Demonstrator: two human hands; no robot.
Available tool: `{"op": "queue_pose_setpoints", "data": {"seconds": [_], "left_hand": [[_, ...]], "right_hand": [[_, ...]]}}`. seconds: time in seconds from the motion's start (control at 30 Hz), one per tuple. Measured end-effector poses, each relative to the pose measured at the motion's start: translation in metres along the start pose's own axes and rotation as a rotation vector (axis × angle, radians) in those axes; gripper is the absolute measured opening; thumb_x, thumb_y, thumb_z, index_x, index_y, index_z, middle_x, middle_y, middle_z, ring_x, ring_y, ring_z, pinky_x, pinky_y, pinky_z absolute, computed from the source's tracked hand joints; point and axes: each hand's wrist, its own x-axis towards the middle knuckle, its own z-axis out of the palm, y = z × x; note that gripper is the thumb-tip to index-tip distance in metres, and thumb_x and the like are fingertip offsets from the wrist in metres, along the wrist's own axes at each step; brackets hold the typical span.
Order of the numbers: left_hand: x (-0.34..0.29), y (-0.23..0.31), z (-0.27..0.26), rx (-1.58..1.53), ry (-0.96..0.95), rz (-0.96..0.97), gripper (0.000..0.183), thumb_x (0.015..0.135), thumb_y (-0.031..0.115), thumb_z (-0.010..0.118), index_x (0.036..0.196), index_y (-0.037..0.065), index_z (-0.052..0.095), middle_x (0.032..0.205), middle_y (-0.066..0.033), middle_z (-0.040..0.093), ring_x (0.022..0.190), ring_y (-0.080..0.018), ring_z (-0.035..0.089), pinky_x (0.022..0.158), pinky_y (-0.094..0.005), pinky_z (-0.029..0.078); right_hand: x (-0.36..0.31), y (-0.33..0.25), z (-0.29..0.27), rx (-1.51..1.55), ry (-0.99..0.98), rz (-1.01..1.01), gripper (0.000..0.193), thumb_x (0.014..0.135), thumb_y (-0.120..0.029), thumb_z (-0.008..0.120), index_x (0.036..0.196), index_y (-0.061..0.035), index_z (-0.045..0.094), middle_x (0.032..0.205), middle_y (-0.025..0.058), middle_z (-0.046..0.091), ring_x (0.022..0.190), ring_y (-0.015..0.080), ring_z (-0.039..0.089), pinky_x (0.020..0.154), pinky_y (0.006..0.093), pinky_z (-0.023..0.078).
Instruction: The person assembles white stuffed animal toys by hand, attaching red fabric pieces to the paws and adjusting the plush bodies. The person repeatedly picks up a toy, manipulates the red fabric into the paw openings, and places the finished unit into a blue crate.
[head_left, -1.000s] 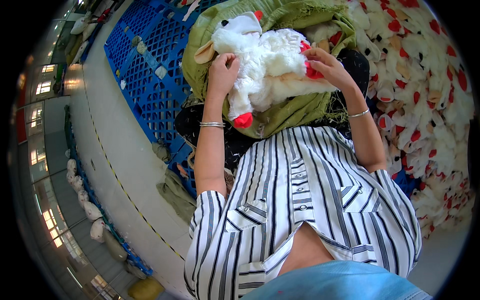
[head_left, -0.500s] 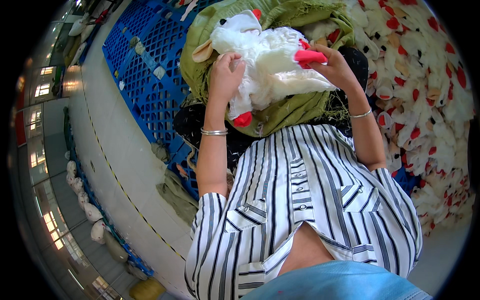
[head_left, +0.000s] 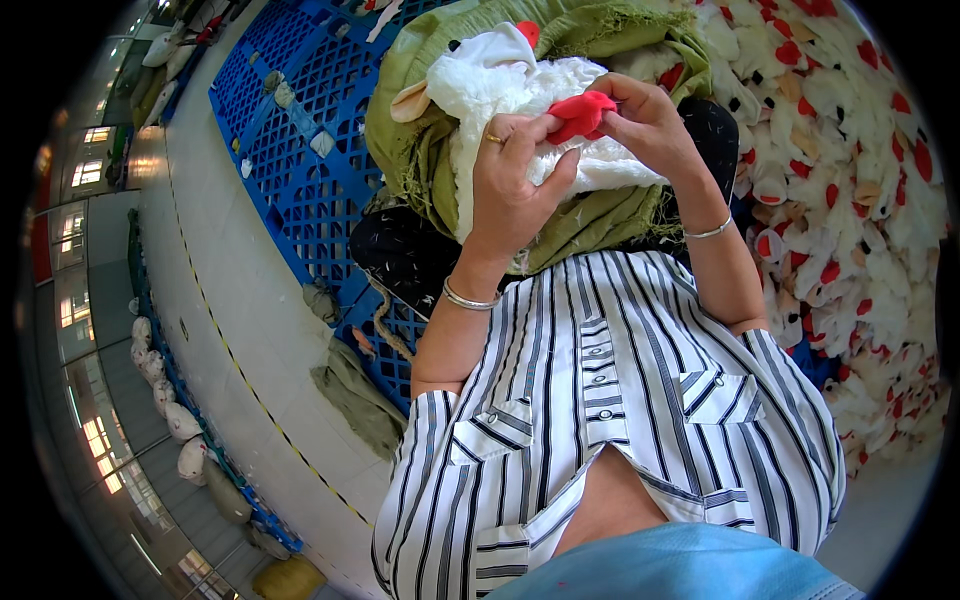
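Observation:
An unstuffed white plush animal skin (head_left: 475, 90) lies across my lap on a green woven sack (head_left: 400, 150). It has a tan ear, a black eye and a red patch at its head end. My left hand (head_left: 520, 175) pinches a red fabric piece (head_left: 578, 117) of the plush between thumb tip and fingers, its thumb partly apart. From the other side my right hand (head_left: 645, 125) grips the same red piece with thumb and forefinger. Both hands sit close together above the white fur. The plush's lower left end is hidden behind my left hand and forearm.
A big heap of white and red plush skins (head_left: 830, 200) rises on the right. Blue plastic pallets (head_left: 290, 190) lie to the left, with a grey-green cloth (head_left: 350, 395) by their edge. Farther left, a yellow-black floor line (head_left: 230, 350) runs past a row of white bundles (head_left: 165, 395).
My left hand has left the white fur near the plush's head and moved right to the red piece. My right hand has shifted slightly left and up, bringing the red piece over the body.

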Motion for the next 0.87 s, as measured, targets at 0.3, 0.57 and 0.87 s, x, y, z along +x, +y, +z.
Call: {"op": "queue_pose_setpoints", "data": {"seconds": [0.3, 0.57, 0.87], "left_hand": [[0.001, -0.001, -0.008, 0.032, -0.037, -0.049, 0.032, 0.077, -0.004, 0.071, 0.109, 0.002, 0.066, 0.089, -0.0058, 0.062, 0.074, -0.0169, 0.060, 0.067, -0.0271, 0.049], [-0.002, -0.003, -0.015, -0.033, 0.006, -0.133, 0.025, 0.078, -0.008, 0.064, 0.101, 0.000, 0.069, 0.082, -0.0088, 0.060, 0.064, -0.0158, 0.058, 0.057, -0.0271, 0.046], [-0.002, -0.002, -0.011, -0.088, 0.021, -0.120, 0.026, 0.083, -0.003, 0.066, 0.108, 0.003, 0.069, 0.083, -0.0067, 0.061, 0.063, -0.0148, 0.056, 0.058, -0.0262, 0.046]], "right_hand": [[-0.002, -0.003, 0.012, -0.158, -0.116, 0.050, 0.022, 0.081, -0.002, 0.068, 0.100, -0.0012, 0.057, 0.091, -0.0008, 0.056, 0.086, 0.0066, 0.053, 0.077, 0.0225, 0.045], [-0.004, 0.002, 0.019, 0.000, -0.083, -0.064, 0.033, 0.091, -0.027, 0.072, 0.105, -0.0006, 0.058, 0.094, 0.0007, 0.058, 0.086, 0.0077, 0.054, 0.079, 0.0235, 0.047], [-0.005, 0.005, 0.017, 0.050, -0.167, 0.058, 0.036, 0.097, -0.029, 0.064, 0.119, -0.0008, 0.058, 0.101, 0.0018, 0.062, 0.094, 0.0080, 0.056, 0.085, 0.0242, 0.048]]}}
